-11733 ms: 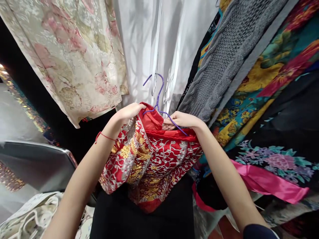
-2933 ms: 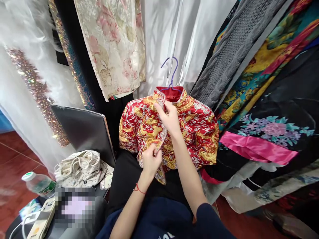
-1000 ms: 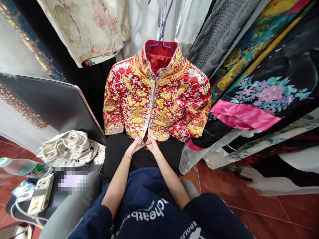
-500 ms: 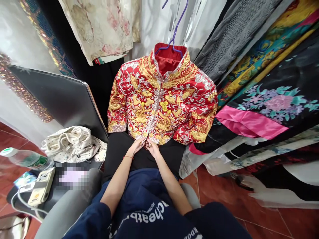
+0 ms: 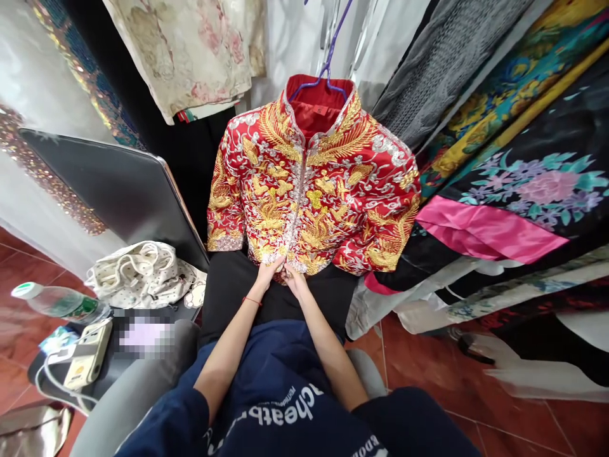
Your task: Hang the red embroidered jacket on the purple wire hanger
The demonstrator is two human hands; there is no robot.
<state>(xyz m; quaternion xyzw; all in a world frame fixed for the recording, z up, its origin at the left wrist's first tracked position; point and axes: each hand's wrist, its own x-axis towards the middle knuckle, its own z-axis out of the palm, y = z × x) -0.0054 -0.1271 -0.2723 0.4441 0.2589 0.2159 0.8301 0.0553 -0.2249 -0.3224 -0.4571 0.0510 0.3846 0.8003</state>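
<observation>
A red jacket (image 5: 318, 197) with gold and silver embroidery hangs by its collar from a purple hanger (image 5: 327, 70), its front facing me. My left hand (image 5: 269, 273) is closed on the jacket's bottom hem, just left of the centre front seam. Close beside it, my right hand (image 5: 294, 279) pinches the hem at the lower end of the same seam. The fingertips of both hands nearly meet there, and what lies between them is partly hidden. Black fabric (image 5: 228, 292) lies over my lap, beneath the jacket.
To the left stand a dark upright panel (image 5: 118, 190), a bundled dotted cloth (image 5: 137, 273), a plastic bottle (image 5: 61, 301) and a power strip (image 5: 89, 355) with cables. Garments, including a black floral one (image 5: 537, 190), hang along the right. A floral cream garment (image 5: 190, 57) hangs behind.
My left hand has shifted slightly up along the hem and my right hand has turned a little. The view has shifted slightly. Both hands stay at the jacket's lower front.
</observation>
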